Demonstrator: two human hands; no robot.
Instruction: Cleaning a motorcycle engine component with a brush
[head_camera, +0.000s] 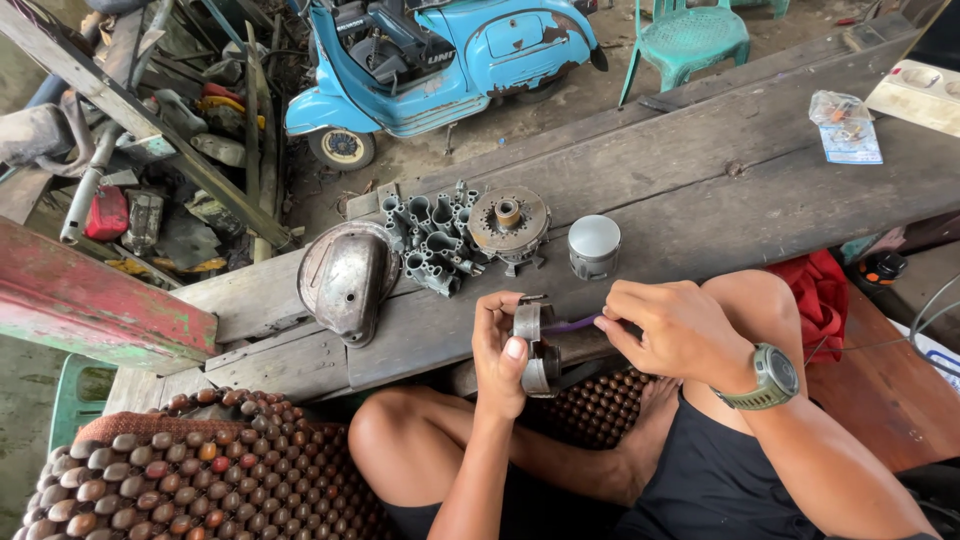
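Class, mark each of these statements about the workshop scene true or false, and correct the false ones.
1. The left hand holds a small metal part. True.
2. The right hand holds a purple-handled tool against that part. True.
3. The piston lies on the floor. False: it stands on the wooden bench.
4. The scooter is red. False: it is light blue.
5. A watch sits on the right wrist. True.
6. The domed metal cover rests on the green chair. False: it lies on the bench.
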